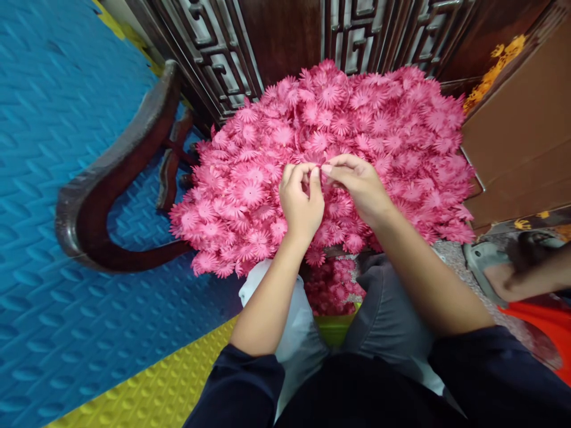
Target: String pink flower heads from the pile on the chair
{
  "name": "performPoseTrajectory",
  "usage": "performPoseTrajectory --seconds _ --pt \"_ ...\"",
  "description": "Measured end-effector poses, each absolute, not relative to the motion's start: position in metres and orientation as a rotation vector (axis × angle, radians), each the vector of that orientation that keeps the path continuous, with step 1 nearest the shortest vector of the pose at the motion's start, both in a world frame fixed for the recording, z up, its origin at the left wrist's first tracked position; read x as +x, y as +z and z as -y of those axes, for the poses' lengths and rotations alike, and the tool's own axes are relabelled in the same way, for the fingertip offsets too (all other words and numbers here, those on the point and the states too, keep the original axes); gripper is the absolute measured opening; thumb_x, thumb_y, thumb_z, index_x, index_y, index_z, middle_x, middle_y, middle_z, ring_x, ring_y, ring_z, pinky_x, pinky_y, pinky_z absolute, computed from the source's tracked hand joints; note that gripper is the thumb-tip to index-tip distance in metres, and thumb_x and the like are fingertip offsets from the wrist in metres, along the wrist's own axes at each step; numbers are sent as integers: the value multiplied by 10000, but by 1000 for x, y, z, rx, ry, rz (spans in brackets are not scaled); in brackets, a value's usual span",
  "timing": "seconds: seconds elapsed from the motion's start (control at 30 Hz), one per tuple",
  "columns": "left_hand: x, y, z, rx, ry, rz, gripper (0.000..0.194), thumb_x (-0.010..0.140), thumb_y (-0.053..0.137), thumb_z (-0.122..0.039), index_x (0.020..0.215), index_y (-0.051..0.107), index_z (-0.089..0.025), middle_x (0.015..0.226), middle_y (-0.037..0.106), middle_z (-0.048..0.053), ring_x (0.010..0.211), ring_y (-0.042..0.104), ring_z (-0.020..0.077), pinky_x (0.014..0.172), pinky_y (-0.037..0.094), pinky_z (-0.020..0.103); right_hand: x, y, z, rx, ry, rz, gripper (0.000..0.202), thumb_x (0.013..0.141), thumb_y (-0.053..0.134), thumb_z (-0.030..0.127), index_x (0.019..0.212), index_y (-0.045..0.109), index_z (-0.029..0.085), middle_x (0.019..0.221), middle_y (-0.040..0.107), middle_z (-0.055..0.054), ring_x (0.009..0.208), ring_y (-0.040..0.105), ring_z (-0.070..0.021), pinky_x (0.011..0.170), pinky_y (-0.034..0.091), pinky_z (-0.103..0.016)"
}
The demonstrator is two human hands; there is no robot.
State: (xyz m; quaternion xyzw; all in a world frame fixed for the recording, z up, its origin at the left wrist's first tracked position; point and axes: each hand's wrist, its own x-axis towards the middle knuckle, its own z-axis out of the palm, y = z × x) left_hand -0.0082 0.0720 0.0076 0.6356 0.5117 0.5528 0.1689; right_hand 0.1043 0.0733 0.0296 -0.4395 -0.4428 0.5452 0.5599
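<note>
A wide heap of pink artificial flowers (250,191) spreads in front of my knees. Over its middle, my left hand (302,199) and my right hand (354,178) meet with their fingertips almost touching. Thumb and forefinger of each hand are pinched on a single pink flower (317,158), whose petals show just beyond the fingertips. The small part between the fingers is mostly hidden. More pink flowers (332,285) lie lower down, between my legs.
Left stands a curved dark wooden armrest (71,220) above blue textured matting (35,178). A carved wooden panel (281,41) rises behind the heap. On the right are a brown cardboard box (521,131), orange flowers (499,65) and another person's sandalled foot (499,279).
</note>
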Motion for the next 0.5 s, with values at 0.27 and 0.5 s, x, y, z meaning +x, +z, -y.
performPoseTrajectory --seconds 0.27,0.5 --pt "-11 7 -73 1823 1580 -1426 187 901 439 -272 745 514 -202 787 543 32 778 519 146 730 392 276 102 29 -72 -1048 1277 1022 182 633 740 290 690 599 191 674 595 43 622 534 -75 697 461 -249" --pt "-10 7 -75 1757 1521 -1495 118 821 536 -197 709 572 -202 717 532 1 687 495 122 689 393 261 102 24 -74 -1091 1242 995 104 660 692 230 706 606 192 700 616 38 654 545 -74 726 464 -244"
